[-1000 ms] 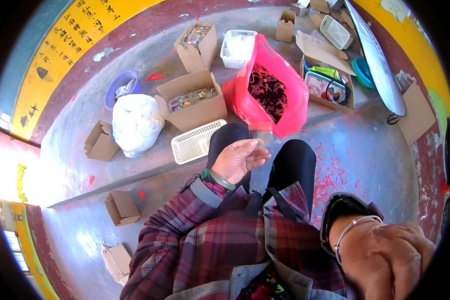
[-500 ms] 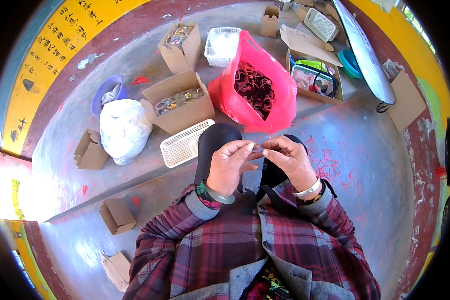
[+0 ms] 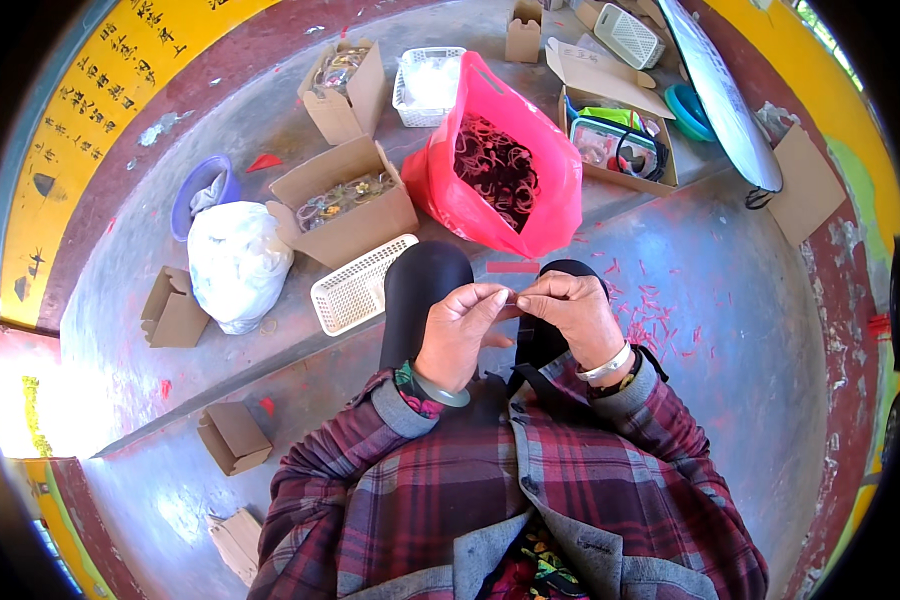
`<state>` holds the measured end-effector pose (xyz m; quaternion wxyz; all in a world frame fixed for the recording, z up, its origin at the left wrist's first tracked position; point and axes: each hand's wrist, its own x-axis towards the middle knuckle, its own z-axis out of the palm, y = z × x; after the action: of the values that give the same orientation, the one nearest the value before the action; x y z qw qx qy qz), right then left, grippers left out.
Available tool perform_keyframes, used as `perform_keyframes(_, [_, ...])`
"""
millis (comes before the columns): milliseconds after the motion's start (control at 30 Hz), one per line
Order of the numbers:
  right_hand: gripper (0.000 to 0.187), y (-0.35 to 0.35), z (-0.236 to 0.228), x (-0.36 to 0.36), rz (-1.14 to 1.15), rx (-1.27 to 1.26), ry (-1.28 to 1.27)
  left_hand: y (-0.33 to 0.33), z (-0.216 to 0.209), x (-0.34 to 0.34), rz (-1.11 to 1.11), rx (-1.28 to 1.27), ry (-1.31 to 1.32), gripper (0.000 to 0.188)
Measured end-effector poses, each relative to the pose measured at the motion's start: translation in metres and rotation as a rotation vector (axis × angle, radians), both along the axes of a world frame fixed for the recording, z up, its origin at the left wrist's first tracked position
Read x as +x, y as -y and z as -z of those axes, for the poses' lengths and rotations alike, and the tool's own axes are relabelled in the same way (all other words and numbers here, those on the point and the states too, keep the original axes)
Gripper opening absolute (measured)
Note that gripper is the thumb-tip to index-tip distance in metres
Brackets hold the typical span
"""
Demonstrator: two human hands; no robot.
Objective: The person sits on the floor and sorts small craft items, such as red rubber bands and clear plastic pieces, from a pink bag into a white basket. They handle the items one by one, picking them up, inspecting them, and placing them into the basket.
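Observation:
Over my knees, my left hand point(image 3: 458, 338) and my right hand point(image 3: 576, 318) meet, thumbs and forefingers pinched together. Whatever lies between the fingertips is too small to make out. Just beyond them, a flat red strip point(image 3: 512, 267) shows between my knees. Past it stands a bright pink plastic bag point(image 3: 560, 190), its mouth wide and dark and pinkish loops point(image 3: 495, 170) heaped inside. To the left of my knee rests a cream plastic basket point(image 3: 345, 300) with holes in its sides.
Left of the bag are a cardboard box point(image 3: 380, 205) of small tangled items, a stuffed white bag point(image 3: 238, 265) and a purple basin point(image 3: 182, 210). Another open box point(image 3: 625, 180) stands at the back right. Red scraps point(image 3: 650, 315) litter the floor right of my knee.
My right hand has moved slightly left, and the two hands' fingertips are now closer together. The red strip between my knees now shows plainly. The whole view has shifted a little.

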<state>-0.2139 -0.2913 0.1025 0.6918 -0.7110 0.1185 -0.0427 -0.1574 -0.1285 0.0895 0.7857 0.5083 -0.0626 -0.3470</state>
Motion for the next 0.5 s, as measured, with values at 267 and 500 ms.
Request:
perform_keyframes(267, [0.01, 0.0035, 0.0026, 0.0004, -0.002, -0.023, 0.01, 0.0003, 0.0016, 0.0008, 0.002, 0.024, 0.007, 0.021])
perform_keyframes(500, [0.009, 0.0016, 0.0019, 0.0004, 0.014, 0.109, -0.069, 0.0015, 0.0031, 0.0014, 0.021, 0.018, -0.017, 0.02])
